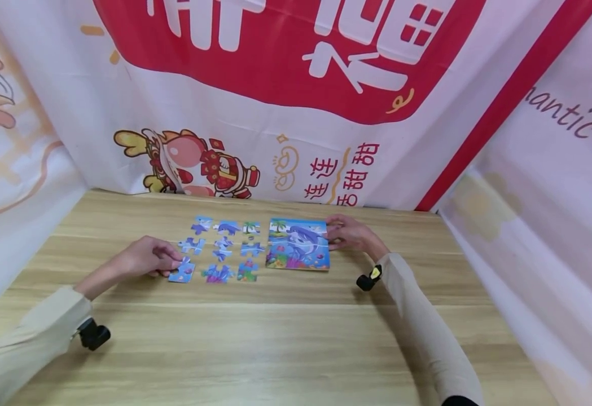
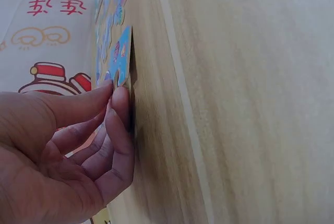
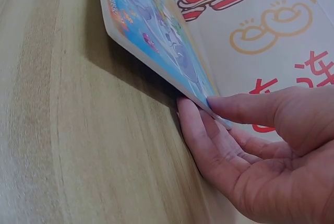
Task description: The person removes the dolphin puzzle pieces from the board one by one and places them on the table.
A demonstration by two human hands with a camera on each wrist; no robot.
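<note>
My left hand pinches a blue corner puzzle piece between thumb and forefinger. In the left wrist view the piece is tilted slightly off the wooden table. Several other pieces, such as the dolphin piece and the coral piece, lie spaced in rows to the right of that hand. Beyond them is a square puzzle board with a dolphin picture. My right hand grips its right edge, thumb on top and fingers underneath; the right wrist view shows the board raised off the table along the near side.
The wooden table runs up to a white and red printed cloth at the back. More printed cloth hangs on the right side and on the left side. A small black camera sits on the left wrist.
</note>
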